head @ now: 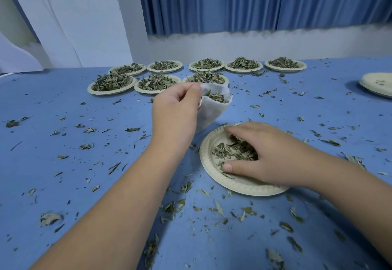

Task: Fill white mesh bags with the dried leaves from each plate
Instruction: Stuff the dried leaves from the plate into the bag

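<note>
My left hand (176,110) pinches the rim of a white mesh bag (212,110) and holds it up with its mouth open; dried leaves show inside. Just below and to the right, a cream paper plate (212,174) lies on the blue table with a small heap of dried leaves (231,151) in it. My right hand (261,155) is spread over that heap, fingers curled down into the leaves, thumb near the plate's near rim. How much it has gathered is hidden under the palm.
Several plates heaped with dried leaves (157,82) stand in two rows at the back of the blue table (63,163). A stack of bare plates (377,85) sits at the far right edge. Loose leaf bits are scattered over the cloth. A blue curtain (233,0) hangs behind.
</note>
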Tool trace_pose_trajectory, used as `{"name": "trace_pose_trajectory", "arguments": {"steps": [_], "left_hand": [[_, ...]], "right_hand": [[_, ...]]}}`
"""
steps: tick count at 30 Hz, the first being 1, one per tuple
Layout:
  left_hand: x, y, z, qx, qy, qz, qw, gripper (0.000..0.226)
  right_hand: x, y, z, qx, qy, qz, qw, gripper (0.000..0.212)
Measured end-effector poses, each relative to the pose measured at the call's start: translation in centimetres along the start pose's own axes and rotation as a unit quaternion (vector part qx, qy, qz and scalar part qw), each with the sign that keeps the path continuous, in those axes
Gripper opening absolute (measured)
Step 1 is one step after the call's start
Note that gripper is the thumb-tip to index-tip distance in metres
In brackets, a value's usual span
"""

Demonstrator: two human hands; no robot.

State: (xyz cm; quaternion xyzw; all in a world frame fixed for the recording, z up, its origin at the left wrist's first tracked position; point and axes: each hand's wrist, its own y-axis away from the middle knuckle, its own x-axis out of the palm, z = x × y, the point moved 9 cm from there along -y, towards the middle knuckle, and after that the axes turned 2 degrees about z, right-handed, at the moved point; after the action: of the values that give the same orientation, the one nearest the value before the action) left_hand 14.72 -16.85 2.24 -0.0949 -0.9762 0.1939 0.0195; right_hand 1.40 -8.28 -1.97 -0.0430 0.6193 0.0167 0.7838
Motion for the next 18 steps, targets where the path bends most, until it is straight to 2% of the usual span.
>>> {"name": "trace_pose_trajectory", "arguments": {"steps": [14,16,18], "left_hand": [[0.3,0.1,0.1,0.008,-0.009,0.010,1.000,0.022],[0.4,0.1,0.1,0.005,-0.010,0.010,1.000,0.023],[0.4,0.1,0.2,0.001,-0.010,0.010,1.000,0.026]], "right_hand": [[0.7,-0.4,2.0,-0.101,-0.020,0.006,0.995,0.037],[0.5,-0.3,2.0,-0.104,-0.026,0.007,0.994,0.034],[0.1,-0.1,1.6,-0.092,-0.033,0.002,0.995,0.040]]}}
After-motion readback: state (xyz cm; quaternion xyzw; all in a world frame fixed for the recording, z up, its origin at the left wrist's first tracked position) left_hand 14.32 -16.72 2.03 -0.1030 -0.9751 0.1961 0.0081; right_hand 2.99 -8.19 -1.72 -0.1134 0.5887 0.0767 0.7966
